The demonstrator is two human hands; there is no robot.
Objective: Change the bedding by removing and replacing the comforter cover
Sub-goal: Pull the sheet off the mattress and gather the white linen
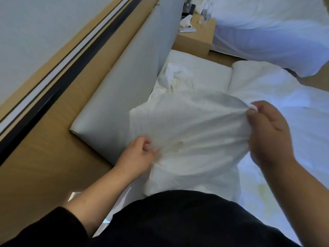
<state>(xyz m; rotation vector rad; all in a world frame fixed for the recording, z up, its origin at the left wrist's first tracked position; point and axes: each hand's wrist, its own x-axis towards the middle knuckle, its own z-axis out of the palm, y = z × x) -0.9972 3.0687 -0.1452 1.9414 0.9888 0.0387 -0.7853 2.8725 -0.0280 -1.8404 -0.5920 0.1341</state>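
Note:
A white comforter cover [192, 132] lies bunched on the bed in front of me, stretched taut between my two hands. My left hand [138, 154] grips a gathered fold at its lower left edge, close to the headboard. My right hand [267, 132] pinches the upper right corner of the cloth between thumb and fingers and holds it raised. More crumpled white fabric [176, 77] sits behind it. A rolled white comforter [258, 81] lies further right on the mattress.
A grey padded headboard [128, 90] runs along the left, set against a wood wall panel [35, 166]. A wooden nightstand [195, 38] with glasses and small items stands at the back. A second bed with white linen [276, 29] is at the top right.

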